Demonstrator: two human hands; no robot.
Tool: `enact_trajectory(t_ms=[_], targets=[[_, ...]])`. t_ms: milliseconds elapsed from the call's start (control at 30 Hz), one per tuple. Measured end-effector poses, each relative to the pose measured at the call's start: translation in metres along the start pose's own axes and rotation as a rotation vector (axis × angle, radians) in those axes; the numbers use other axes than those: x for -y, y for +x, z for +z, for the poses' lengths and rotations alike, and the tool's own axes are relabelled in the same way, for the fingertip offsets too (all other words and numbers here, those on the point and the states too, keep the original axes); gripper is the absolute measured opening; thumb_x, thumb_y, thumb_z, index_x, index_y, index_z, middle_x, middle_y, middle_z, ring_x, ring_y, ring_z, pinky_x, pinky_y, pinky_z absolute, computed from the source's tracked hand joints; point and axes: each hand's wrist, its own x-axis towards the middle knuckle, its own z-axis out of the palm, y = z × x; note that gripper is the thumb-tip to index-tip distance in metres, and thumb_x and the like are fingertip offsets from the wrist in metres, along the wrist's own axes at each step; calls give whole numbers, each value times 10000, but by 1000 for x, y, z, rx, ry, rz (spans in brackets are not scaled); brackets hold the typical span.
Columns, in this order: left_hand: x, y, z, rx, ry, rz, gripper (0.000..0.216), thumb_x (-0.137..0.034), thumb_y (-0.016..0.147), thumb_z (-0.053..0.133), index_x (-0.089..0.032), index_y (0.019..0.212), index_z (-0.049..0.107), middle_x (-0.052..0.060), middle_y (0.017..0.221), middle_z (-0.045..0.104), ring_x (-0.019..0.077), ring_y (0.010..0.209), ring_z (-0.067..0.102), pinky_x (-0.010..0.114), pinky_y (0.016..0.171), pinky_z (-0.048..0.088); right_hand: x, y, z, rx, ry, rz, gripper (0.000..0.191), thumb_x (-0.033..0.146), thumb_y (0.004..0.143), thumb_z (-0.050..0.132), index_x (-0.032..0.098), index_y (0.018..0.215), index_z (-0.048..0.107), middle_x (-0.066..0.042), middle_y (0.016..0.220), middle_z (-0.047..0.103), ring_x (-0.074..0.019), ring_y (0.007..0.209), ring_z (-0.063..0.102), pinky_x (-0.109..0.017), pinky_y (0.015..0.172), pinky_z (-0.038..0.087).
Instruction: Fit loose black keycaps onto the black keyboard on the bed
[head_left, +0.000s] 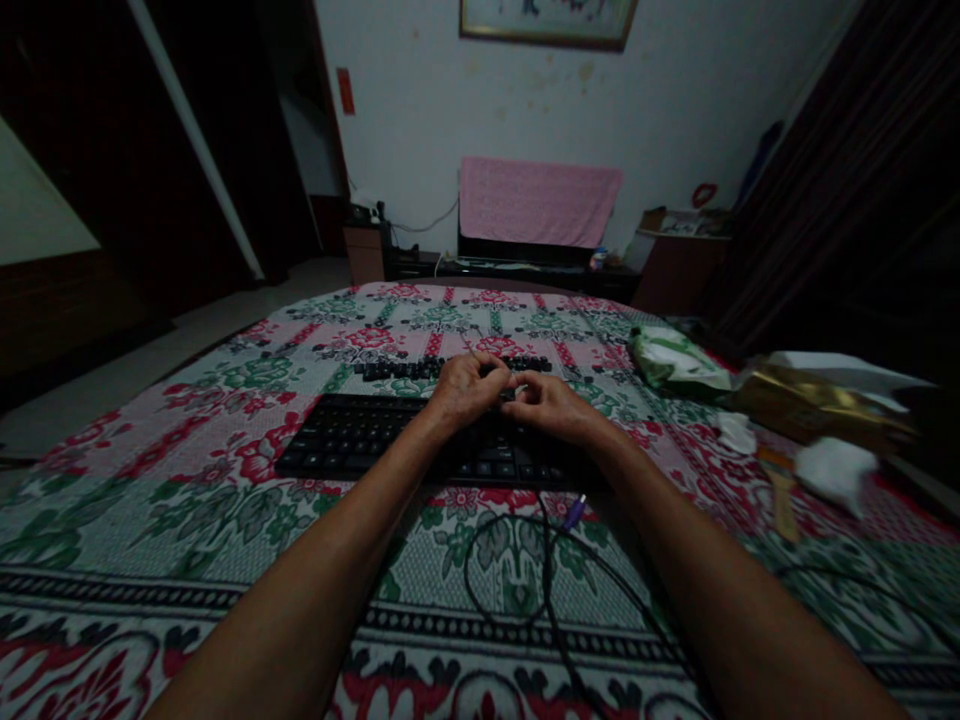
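A black keyboard (pixel 345 432) lies on the patterned cloth under my forearms. Above its right half, my left hand (pixel 466 392) and my right hand (pixel 556 406) meet at the fingertips. My right hand pinches a small black keycap (pixel 508 394), partly hidden by the fingers. The fingers of my left hand are closed; a thin, stick-like thing (pixel 469 346) pokes out beyond them, too fine and dim to name. Behind the keyboard, loose black keycaps (pixel 397 370) stand in rows, partly covered by my hands.
A black cable with a purple plug (pixel 575 512) coils in front of the keyboard. At the right lie a brush (pixel 781 500), crumpled white tissues (pixel 834 472), a green tissue pack (pixel 675 362) and a gold box (pixel 817 402). A pink cloth (pixel 536 200) hangs over a screen beyond the table.
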Motion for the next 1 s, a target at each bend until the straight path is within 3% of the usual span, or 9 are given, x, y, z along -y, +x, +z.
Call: enact_trajectory(t_ms=[167, 367, 533, 633, 733, 833, 1000], targets=[[1, 2, -1, -37, -52, -45, 250, -331, 716, 498, -152, 820, 639, -8, 604, 631, 103, 507, 582, 182, 497, 433, -4, 1, -2, 49, 44, -74, 422, 352, 685, 624, 161, 1046, 518, 48, 658, 514, -75, 535, 446, -200, 492, 350], [2, 1, -1, -50, 69, -27, 233, -314, 709, 487, -144, 745, 642, 0, 552, 623, 119, 520, 581, 192, 499, 426, -1, 1, 3, 24, -28, -116, 357, 341, 699, 604, 143, 994, 568, 44, 624, 519, -88, 548, 455, -214, 506, 349], [3, 0, 1, -45, 94, -11, 262, -338, 717, 481, -139, 757, 645, 1, 552, 624, 119, 540, 584, 184, 499, 426, 0, 0, 0, 81, 125, -54, 417, 258, 677, 611, 144, 1067, 519, 61, 626, 519, -68, 521, 447, -186, 483, 336], [2, 0, 2, -34, 52, -32, 270, -345, 715, 485, -136, 770, 647, -3, 555, 623, 114, 515, 580, 180, 480, 424, 1, -1, -3, 77, 226, 8, 338, 229, 717, 562, 160, 1046, 528, 36, 666, 577, -81, 591, 530, -178, 532, 389], [3, 0, 3, -16, -3, -4, 264, -348, 709, 497, -139, 765, 648, -8, 560, 622, 109, 497, 576, 179, 475, 427, 2, 0, -2, 4, 292, 51, 226, 260, 771, 516, 181, 980, 551, 11, 729, 627, -95, 642, 585, -179, 545, 419], [3, -1, 6, -9, 6, 39, 270, -359, 708, 505, -144, 769, 656, -4, 581, 633, 112, 523, 582, 178, 487, 430, 3, 3, 2, -86, 270, 99, 168, 276, 767, 539, 183, 905, 558, 17, 662, 629, -91, 572, 574, -167, 486, 397], [0, -5, 8, 96, 103, 73, 280, -358, 707, 506, -146, 772, 677, 0, 586, 636, 115, 537, 580, 181, 501, 427, 3, 10, 5, -370, 161, 188, 137, 233, 720, 578, 172, 841, 565, 39, 546, 585, -98, 493, 559, -169, 445, 388]])
